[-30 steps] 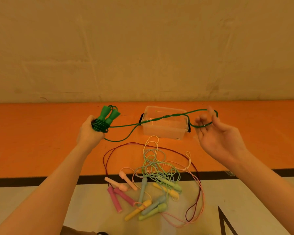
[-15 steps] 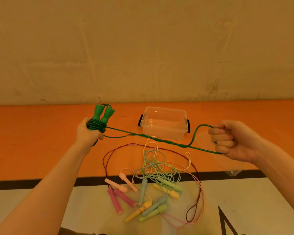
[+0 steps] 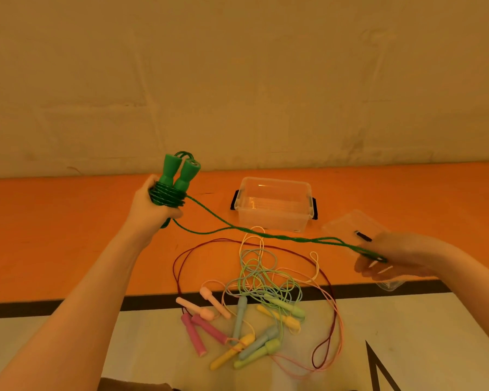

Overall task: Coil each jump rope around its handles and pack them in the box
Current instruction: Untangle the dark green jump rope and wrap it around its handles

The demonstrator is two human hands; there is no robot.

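Nearest, on the floor (image 3: 407, 334): a tangle of pastel jump ropes (image 3: 254, 311), handles heaped together, cords looping onto the orange strip. Above them, left hand (image 3: 150, 213) curled tight round the green handles (image 3: 178, 176), green rope (image 3: 266, 235) coiled about them, loose end stretched across to the right hand (image 3: 393, 255), pinched in its fingers. Farther back, clear box (image 3: 274, 204), open, lid (image 3: 347, 227) just beside it.

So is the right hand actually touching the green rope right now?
Touching. The head view shows the green rope running from the coil into the right hand, its end loop hooked over the curled fingers.
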